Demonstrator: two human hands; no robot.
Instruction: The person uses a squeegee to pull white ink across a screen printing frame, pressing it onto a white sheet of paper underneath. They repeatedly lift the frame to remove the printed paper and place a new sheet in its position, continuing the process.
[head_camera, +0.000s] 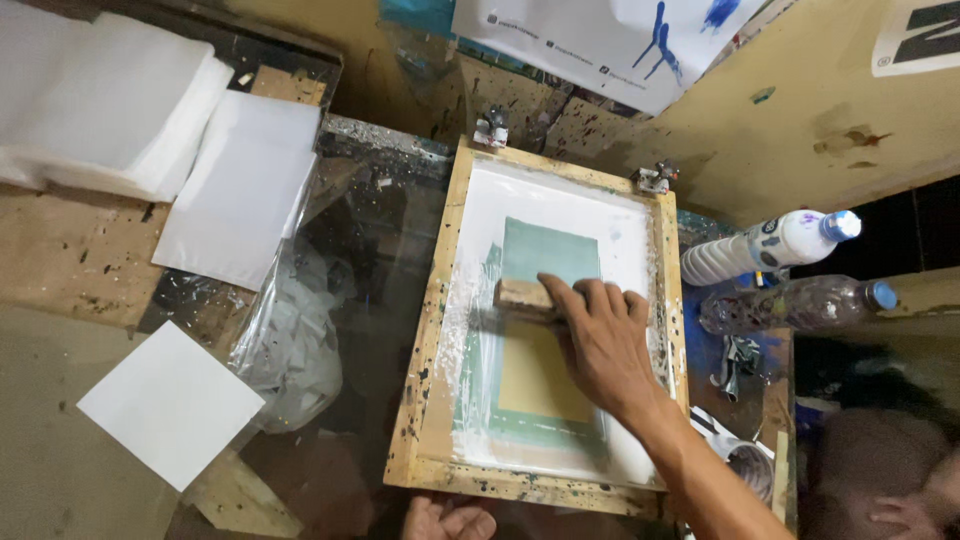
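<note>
- The right hand (603, 340) gripped a wooden squeegee (526, 298), fingers clenched over its top, pressing it on the mesh of the wooden screen frame (432, 330).
- The left hand (447, 519) lay at the frame's near edge; whether its fingers grasped anything could not be told.
- Two plastic bottles (770, 247) lay just right of the frame.
- White paper sheets (170, 404) lay well left.
</note>
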